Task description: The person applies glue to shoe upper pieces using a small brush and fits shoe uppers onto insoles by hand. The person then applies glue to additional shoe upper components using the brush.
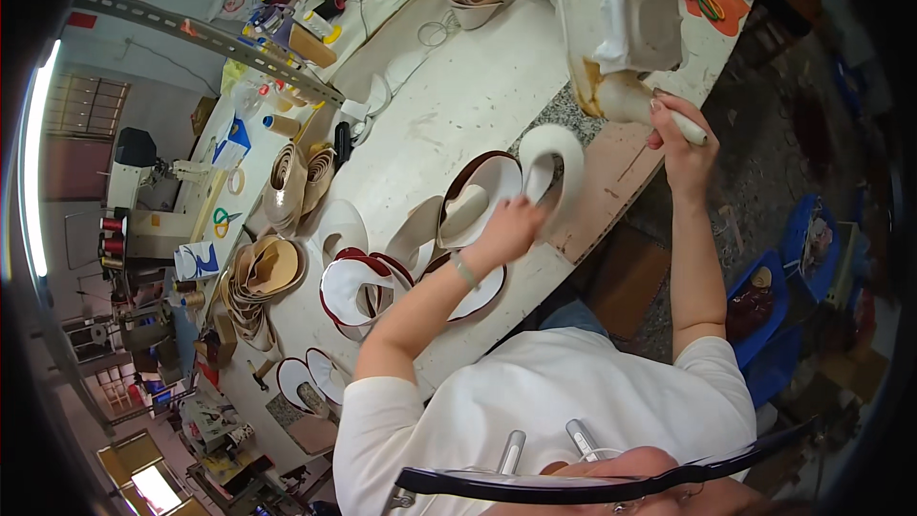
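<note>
Left hand (511, 225) low, fingers curled in a grip; right hand (680, 139) raised beyond it, fist closed, forearm extended.

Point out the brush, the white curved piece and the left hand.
brush (684, 126), head view, on its pale handle past the right hand.
white curved piece (564, 148), head view, on its arched top.
left hand (511, 226), head view, on the back of the hand.

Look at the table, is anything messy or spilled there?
Nothing looks spilled. The brush in the right hand is caked with yellowish paste, and the white tub beside it is smeared too. The left hand presses a curved white piece; more such pieces lie in loose piles around.
</note>
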Demonstrator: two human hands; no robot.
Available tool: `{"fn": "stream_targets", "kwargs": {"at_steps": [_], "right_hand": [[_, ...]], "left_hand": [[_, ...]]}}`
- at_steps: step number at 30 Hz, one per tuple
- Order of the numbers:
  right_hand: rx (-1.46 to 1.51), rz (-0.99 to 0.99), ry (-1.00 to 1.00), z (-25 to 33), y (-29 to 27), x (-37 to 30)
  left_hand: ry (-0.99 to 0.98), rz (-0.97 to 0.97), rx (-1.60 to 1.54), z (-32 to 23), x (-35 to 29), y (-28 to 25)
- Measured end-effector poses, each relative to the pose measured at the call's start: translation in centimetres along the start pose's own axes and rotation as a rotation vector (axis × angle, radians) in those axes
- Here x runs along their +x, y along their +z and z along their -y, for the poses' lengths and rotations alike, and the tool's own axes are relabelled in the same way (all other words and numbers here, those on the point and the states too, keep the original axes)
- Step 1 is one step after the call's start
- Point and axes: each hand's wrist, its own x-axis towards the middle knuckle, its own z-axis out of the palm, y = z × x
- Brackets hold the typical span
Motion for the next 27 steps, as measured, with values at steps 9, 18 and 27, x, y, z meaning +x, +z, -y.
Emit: {"fn": "stream_targets", "kwargs": {"at_steps": [9,18,27], "right_hand": [[-0.451,0.122,0.016,-13.1,-0.7,-5.4],[-0.424,0.192,-0.147,-14.8,0.3,-9.4],[-0.476,0.214,-0.297,-12.5,-2.0,-12.6]], "left_hand": [[0.091,-0.423,-0.266,-1.5,6.1,-6.0],[-0.121,-0.189,0.064,2.4,15.1,2.2],[-0.083,-0.250,0.043,2.4,15.5,2.4]]}}
